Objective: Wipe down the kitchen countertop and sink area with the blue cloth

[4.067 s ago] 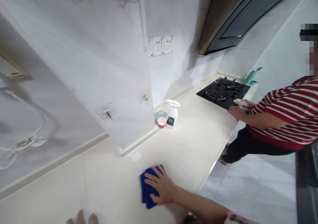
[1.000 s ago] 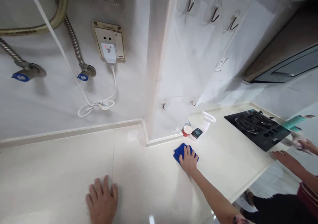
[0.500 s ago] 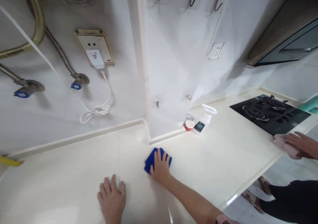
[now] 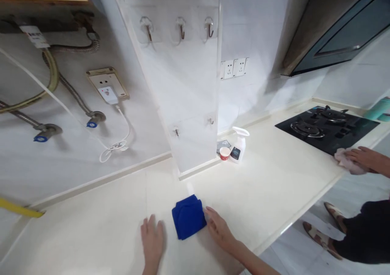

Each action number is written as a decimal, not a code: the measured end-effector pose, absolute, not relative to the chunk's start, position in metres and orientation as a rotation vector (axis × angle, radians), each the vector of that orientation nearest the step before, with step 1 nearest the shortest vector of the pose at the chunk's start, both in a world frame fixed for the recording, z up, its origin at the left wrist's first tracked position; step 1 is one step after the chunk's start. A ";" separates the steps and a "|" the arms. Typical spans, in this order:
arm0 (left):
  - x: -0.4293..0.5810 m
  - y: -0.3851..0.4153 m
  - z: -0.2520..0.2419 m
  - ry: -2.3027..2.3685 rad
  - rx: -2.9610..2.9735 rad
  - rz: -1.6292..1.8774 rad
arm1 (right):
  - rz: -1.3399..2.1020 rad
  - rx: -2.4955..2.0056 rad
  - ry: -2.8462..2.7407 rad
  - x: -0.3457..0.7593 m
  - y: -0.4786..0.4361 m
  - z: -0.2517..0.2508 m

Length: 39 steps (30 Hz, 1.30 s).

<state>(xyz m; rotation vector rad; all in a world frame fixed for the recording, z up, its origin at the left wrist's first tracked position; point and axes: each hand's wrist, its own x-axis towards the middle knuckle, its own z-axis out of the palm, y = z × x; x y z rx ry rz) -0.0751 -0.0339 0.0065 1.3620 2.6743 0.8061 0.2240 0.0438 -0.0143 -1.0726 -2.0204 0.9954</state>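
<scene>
A folded blue cloth [image 4: 189, 218] lies flat on the pale countertop [image 4: 122, 226], in front of the wall corner. At its right edge is my right hand [image 4: 219, 229], turned on its side with the fingers stretched out; whether the fingertips touch the cloth I cannot tell. My left hand [image 4: 152, 242] rests on the counter to the left of the cloth, fingers apart and holding nothing.
A white spray bottle [image 4: 238, 145], a small red-and-white tub [image 4: 224, 153] and a grey packet [image 4: 223, 146] stand by the wall corner. At the right, another person's hand [image 4: 361, 157] holds a pale cloth [image 4: 345, 161] beside the black gas hob [image 4: 323, 128]. A yellow hose [image 4: 21, 208] lies far left.
My right hand has come off the blue cloth to its right side. My left hand has shifted right, nearer the cloth. The view has tilted up somewhat.
</scene>
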 end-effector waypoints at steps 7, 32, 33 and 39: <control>0.045 -0.006 0.002 2.338 2.003 0.791 | 1.132 -1.108 -1.868 0.299 0.023 -0.033; 0.053 -0.001 -0.015 2.418 2.327 0.637 | 0.979 -1.108 -1.860 0.294 0.024 -0.029; 0.054 -0.002 -0.013 2.421 2.333 0.618 | 0.980 -1.112 -1.859 0.294 0.024 -0.029; 0.055 -0.002 -0.010 2.428 2.390 0.595 | 0.974 -1.119 -1.874 0.294 0.025 -0.031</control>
